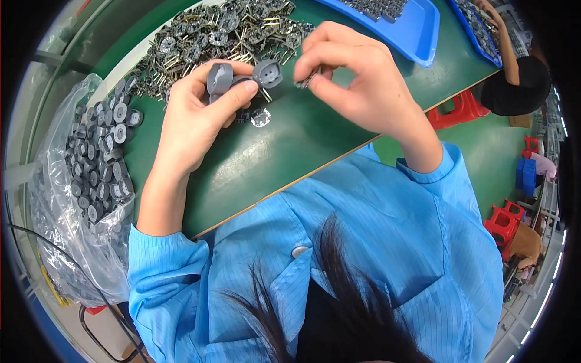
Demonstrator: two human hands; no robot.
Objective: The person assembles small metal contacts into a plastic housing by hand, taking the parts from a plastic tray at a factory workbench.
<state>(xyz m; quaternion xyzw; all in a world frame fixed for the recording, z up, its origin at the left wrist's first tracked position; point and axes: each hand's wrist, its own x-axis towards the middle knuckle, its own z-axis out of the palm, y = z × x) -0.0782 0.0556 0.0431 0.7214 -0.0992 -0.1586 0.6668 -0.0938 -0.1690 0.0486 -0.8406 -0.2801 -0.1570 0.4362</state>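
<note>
My left hand (200,109) is closed around a few grey plastic housings. One round housing (267,73), with small holes in its face, sticks out past the fingertips; another housing (219,79) rests against the fingers. Metal pins show just under the thumb tip, and I cannot make out which part they belong to. To the right, my right hand (357,75) pinches a small metal piece (306,80) between thumb and fingers, close to the round housing but apart from it. A small round part with a notched rim (261,117) lies on the green table below the left hand.
A big heap of metal pin parts (224,27) lies beyond my hands. At the left, a clear plastic bag (54,181) holds many grey housings (100,151). A blue tray (417,36) with small metal parts stands at the far right, near another person's arm (508,54). Red stools (463,112) stand beyond the table (290,145).
</note>
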